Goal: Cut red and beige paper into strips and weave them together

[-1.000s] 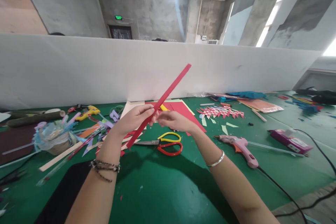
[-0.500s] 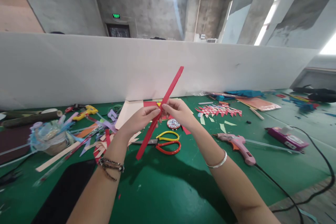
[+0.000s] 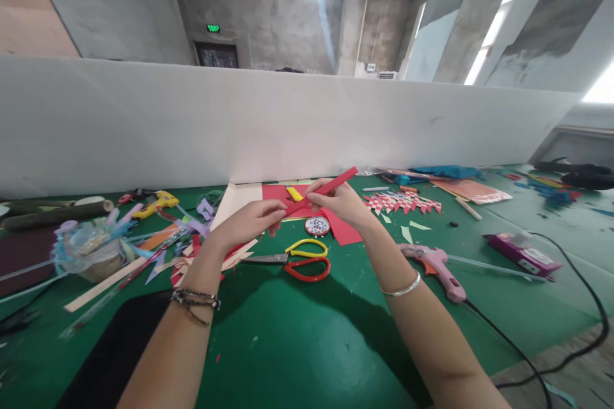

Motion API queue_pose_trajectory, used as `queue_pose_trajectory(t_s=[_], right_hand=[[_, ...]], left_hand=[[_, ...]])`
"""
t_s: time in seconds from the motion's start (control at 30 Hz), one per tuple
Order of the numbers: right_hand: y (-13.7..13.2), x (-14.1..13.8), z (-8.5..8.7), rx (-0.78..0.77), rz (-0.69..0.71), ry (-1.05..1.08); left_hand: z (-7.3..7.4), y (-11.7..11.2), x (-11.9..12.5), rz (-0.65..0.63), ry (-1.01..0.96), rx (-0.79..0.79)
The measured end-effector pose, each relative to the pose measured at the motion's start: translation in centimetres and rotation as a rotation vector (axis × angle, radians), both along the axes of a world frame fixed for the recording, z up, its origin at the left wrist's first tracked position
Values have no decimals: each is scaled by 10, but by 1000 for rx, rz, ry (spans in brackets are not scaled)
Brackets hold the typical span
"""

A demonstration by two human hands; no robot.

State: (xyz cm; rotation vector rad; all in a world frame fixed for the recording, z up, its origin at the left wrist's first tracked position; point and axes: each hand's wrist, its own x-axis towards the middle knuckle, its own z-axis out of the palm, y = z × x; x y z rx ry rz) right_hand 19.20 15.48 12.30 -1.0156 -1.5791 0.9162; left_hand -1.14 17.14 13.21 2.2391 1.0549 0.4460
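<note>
We held the red strip (image 3: 344, 177) aslant above the tabletop (image 3: 297, 339), pinched in our right hand (image 3: 337, 200), its lower end meeting our left hand (image 3: 252, 220); whether those left fingers gripped it or merely touched, we could not tell. We judged the step to be working the strip between both hands. The next move, we reckoned, called for a steady right pinch, clear of the scissors (image 3: 290, 261) lying nearer us.
</note>
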Motion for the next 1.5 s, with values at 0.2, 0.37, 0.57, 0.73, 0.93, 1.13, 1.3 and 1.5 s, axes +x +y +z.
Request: queue_pose_trajectory(t_s=[0.2,0.37,0.57,0.73,0.93,1.13,1.3,1.5], right_hand=[[3,6,-2,113,-18,-72],[-4,21,11,499,-427,-342],[-12,-12,4,547,-120,-841],[-5,-24,-9,363,-26,-866],[0,-17,-8,354,35,-790],[3,9,-1,332,84,-700],[6,44,1,293,-71,-734],[7,62,5,353,-457,-757]], left_hand=[[1,-1,3,14,38,114],[1,2,0,22,150,287],[2,-3,8,-20,136,302],[1,-2,7,-9,124,275],[3,-2,2,-47,93,164],[14,-7,-9,-10,65,145],[21,-6,-30,89,103,130],[21,-4,-45,152,162,131]])
